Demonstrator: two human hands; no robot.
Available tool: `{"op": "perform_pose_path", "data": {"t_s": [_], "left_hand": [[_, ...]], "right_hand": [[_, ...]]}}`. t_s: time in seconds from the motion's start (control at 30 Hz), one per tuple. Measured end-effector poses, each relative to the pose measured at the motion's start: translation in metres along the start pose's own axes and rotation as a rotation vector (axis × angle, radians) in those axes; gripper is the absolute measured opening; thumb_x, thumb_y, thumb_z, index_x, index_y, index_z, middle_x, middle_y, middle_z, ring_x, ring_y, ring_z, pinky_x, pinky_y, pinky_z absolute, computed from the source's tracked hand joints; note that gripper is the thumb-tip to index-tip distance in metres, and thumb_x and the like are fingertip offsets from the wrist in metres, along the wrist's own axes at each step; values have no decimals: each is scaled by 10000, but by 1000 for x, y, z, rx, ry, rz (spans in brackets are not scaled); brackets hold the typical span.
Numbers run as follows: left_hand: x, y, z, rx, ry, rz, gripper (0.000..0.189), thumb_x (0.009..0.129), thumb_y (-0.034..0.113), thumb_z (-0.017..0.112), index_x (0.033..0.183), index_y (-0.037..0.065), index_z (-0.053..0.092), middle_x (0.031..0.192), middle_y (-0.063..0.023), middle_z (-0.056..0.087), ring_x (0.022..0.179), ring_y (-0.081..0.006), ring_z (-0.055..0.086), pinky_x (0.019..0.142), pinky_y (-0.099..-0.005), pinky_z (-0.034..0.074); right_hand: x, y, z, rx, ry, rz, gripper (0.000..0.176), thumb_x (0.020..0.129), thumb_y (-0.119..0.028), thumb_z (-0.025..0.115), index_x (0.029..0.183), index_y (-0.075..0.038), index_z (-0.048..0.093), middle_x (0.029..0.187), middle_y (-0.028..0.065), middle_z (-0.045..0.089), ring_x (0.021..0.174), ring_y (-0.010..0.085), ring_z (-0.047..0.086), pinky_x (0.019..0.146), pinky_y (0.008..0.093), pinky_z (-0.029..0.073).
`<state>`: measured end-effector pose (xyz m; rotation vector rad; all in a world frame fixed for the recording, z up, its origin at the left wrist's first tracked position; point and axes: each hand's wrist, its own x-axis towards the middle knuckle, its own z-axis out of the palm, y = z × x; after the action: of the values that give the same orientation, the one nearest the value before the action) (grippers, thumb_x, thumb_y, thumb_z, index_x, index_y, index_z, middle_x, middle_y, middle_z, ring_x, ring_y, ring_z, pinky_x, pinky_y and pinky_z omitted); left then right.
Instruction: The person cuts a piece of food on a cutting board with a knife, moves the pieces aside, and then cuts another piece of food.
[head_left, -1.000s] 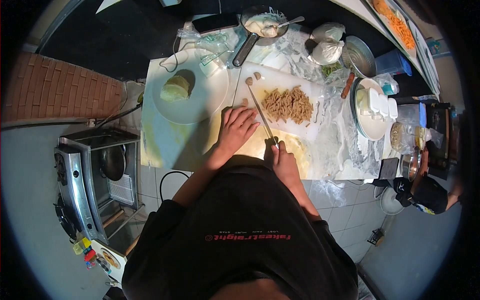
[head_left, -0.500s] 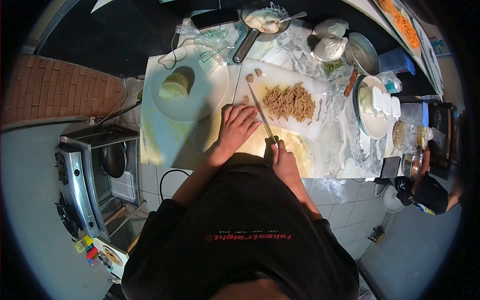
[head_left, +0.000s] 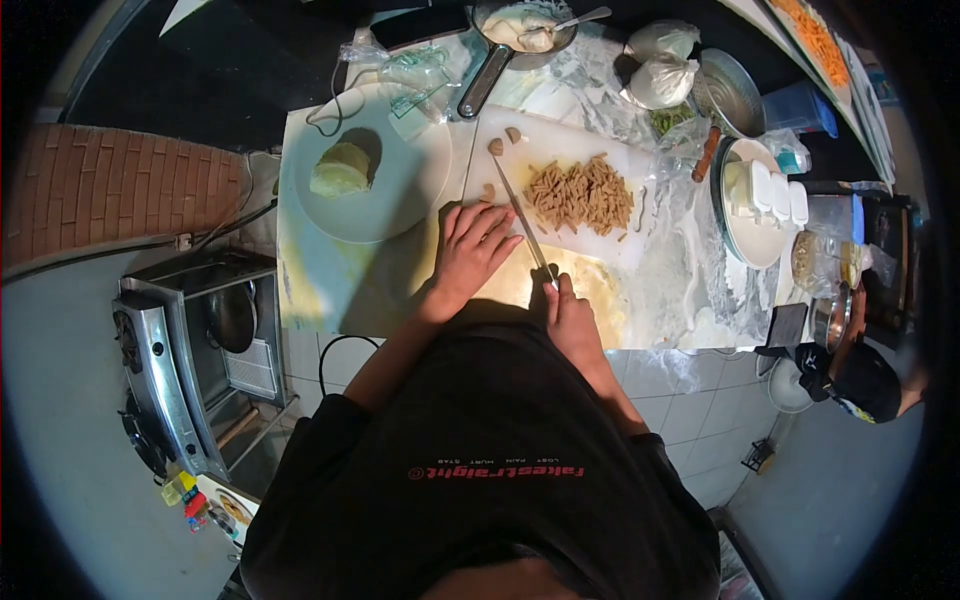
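Note:
My right hand (head_left: 574,312) is closed round the handle of a kitchen knife (head_left: 522,215), its long blade slanting up and left over the white cutting board (head_left: 620,165). My left hand (head_left: 472,248) is at the board's near-left edge, fingers bent and pressed down close beside the blade. What lies under those fingers is hidden; a small brown piece (head_left: 488,192) shows just past them. Right of the blade is a heap of brown strips (head_left: 580,195), cut thin. Two brown end pieces (head_left: 496,146) sit near the knife's tip.
A big pale plate (head_left: 400,222) with a cabbage piece (head_left: 340,170) stands left. Behind are a pan (head_left: 487,80) of white paste with a spoon, plastic bags (head_left: 662,82) and a metal bowl (head_left: 728,95). White containers (head_left: 770,195) stand right. Another person (head_left: 862,385) is at far right.
The view has shifted slightly. Both hands and the knife keep nearly the same place over the board, and the heap of strips looks the same.

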<state>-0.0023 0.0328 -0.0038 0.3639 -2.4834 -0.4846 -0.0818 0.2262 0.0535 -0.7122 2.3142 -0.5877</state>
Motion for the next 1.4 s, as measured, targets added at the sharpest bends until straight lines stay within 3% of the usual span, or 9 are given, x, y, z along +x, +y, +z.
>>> {"op": "perform_pose_path", "data": {"t_s": [0.43, 0.5, 0.63, 0.93, 1.0, 1.4], "left_hand": [[4, 3, -4, 9, 17, -2, 307, 866, 246, 773, 1108, 58, 749, 1183, -20, 701, 1142, -224, 597, 979, -419, 406], [5, 3, -4, 4, 37, 11, 292, 868, 242, 770, 1092, 56, 754, 1173, -16, 709, 1138, -215, 603, 978, -417, 407], [7, 4, -6, -14, 34, 6, 273, 870, 237, 768, 1072, 54, 758, 1168, -15, 713, 1133, -210, 607, 980, -416, 406], [2, 4, -3, 65, 47, 0, 285, 863, 268, 775, 1064, 67, 754, 1174, -14, 702, 1152, -224, 597, 1000, -430, 393], [1, 4, -1, 87, 40, 9, 321, 893, 330, 751, 1088, 75, 742, 1202, 2, 676, 1175, -212, 567, 1021, -437, 390], [1, 4, -2, 35, 69, 14, 318, 864, 277, 774, 1093, 57, 752, 1202, -13, 709, 1166, -225, 598, 1001, -433, 400]], "right_hand": [[1, -6, -4, -3, -18, 3, 394, 1108, -351, 435, 1244, 11, 511, 719, 348, 634, 741, 562, 632, 621, 623, 481], [5, -3, -7, -49, -66, 9, 361, 1103, -334, 427, 1258, -16, 497, 793, 330, 674, 791, 549, 657, 675, 625, 525], [12, 5, -6, -50, -33, -49, 378, 1100, -342, 431, 1265, -11, 505, 795, 326, 677, 783, 544, 661, 675, 610, 538], [13, 2, 13, -247, 150, -106, 378, 1100, -393, 428, 1232, -48, 510, 709, 282, 672, 682, 501, 675, 577, 573, 542], [10, 4, 8, -333, 197, -97, 370, 1098, -383, 436, 1195, -37, 528, 671, 252, 676, 619, 449, 689, 520, 526, 554], [0, 2, -3, -87, 59, -62, 358, 1101, -349, 446, 1200, -10, 507, 720, 316, 655, 700, 527, 653, 596, 597, 523]]}}
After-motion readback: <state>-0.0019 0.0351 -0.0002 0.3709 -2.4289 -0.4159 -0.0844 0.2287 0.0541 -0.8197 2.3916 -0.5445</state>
